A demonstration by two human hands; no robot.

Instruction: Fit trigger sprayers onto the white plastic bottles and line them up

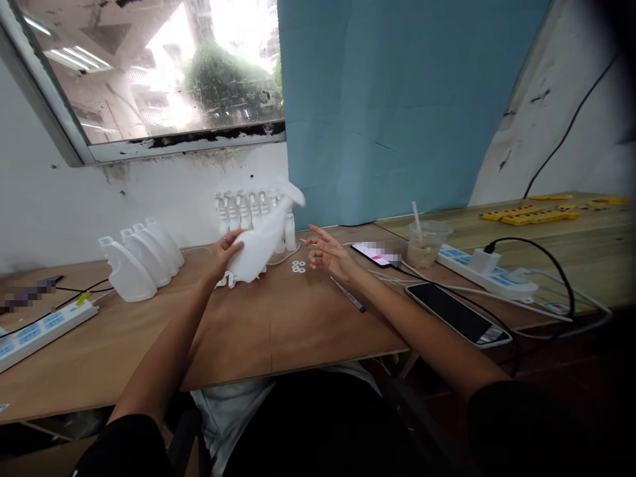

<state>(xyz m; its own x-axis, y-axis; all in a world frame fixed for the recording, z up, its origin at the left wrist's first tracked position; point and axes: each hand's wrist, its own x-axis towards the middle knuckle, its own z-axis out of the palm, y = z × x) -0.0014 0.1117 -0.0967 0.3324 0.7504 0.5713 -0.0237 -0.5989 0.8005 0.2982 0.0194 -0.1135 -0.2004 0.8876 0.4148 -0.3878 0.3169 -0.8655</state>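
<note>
My left hand [227,254] grips a white spray bottle [258,246] by its lower body, tilted so that its trigger head leans up to the right. Just right of the bottle, my right hand [330,255] is held in the air with fingers apart and nothing in it. Small white rings [298,266] lie on the table between the two hands. White trigger sprayer heads [243,209] stand in a row against the wall, partly hidden by the bottle. Under the bottle, some small white parts [229,279] show in part.
White bottles without heads [132,271] stand at left by a power strip [47,331]. At right are a screwdriver-like tool [348,295], a lit phone [375,254], a plastic cup [423,244], a dark phone [457,315], cables and another power strip [462,268].
</note>
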